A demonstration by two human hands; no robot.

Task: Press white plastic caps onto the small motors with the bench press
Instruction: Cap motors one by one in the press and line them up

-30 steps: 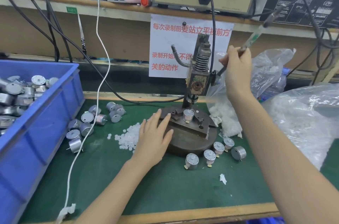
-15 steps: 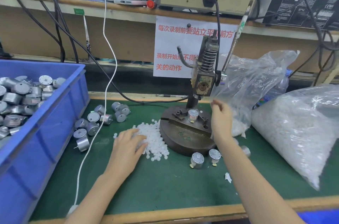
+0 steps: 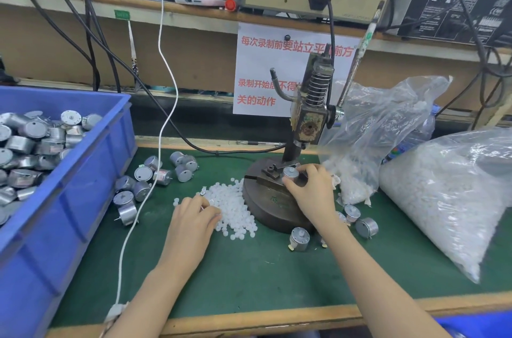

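Right hand [image 3: 311,195] pinches the motor [image 3: 290,172] that sits in the fixture of the bench press [image 3: 266,209], thumb on its near side and fingers on the far side. Left hand [image 3: 194,215] curls into the white caps [image 3: 235,207] heaped just left of the base; whether it holds one cannot be told. The motor should probably be kept upright and moved straight, clear of the ram, while the left hand singles out one cap. Loose motors [image 3: 155,174] lie further left.

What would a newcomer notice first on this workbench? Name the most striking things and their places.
The spring-topped bench press stands mid-bench, where the right hand grips a motor on its round base. A blue bin heaped with motors fills the left; the left hand rests on a pile of white caps beside the press.
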